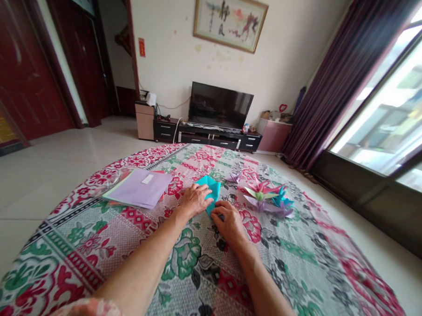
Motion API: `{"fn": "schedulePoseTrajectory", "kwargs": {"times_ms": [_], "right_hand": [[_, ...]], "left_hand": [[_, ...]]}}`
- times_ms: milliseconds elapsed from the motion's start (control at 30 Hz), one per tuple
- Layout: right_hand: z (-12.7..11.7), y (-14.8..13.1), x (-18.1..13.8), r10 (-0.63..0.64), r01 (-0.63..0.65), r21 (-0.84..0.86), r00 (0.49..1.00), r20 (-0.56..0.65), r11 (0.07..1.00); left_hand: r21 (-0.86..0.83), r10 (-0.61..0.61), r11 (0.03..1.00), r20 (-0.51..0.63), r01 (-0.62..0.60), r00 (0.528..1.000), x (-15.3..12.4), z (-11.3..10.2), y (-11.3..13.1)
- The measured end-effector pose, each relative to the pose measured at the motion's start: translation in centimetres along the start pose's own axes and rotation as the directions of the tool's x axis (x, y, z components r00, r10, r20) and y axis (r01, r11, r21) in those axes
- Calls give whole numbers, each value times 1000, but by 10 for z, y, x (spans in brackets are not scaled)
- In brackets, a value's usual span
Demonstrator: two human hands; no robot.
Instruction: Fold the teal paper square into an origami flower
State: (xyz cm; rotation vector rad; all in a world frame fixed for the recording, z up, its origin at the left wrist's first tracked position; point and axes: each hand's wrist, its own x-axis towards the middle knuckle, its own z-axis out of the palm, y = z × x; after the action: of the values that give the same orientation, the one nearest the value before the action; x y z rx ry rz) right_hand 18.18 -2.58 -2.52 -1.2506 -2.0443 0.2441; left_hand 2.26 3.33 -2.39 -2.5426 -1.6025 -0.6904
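A teal sheet of origami paper point(215, 188), folded into a pointed shape, lies on the flowered tablecloth in front of me. My left hand point(195, 198) rests over its left side, fingers stretched out and pressing it down. At the lower tip, my right hand point(225, 218) has its fingers curled together, with thumb and forefinger on the paper's edge. Part of the paper is hidden beneath both hands.
To the left sits a stack of coloured paper point(139, 187), a purple sheet on top. Several folded paper cranes point(265, 195) in pink, green, blue and purple cluster at the right. The round table point(184, 287) has a patterned cloth; beyond it stands a television point(220, 106) on a low cabinet.
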Motion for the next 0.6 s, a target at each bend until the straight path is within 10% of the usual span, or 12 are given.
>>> {"fn": "schedulePoseTrajectory", "kwargs": {"times_ms": [600], "right_hand": [[-6, -5, -4, -64, 64, 34, 998, 3, 997]], "left_hand": [[-10, -4, 1000, 19, 4, 1000, 1, 3, -2]]}}
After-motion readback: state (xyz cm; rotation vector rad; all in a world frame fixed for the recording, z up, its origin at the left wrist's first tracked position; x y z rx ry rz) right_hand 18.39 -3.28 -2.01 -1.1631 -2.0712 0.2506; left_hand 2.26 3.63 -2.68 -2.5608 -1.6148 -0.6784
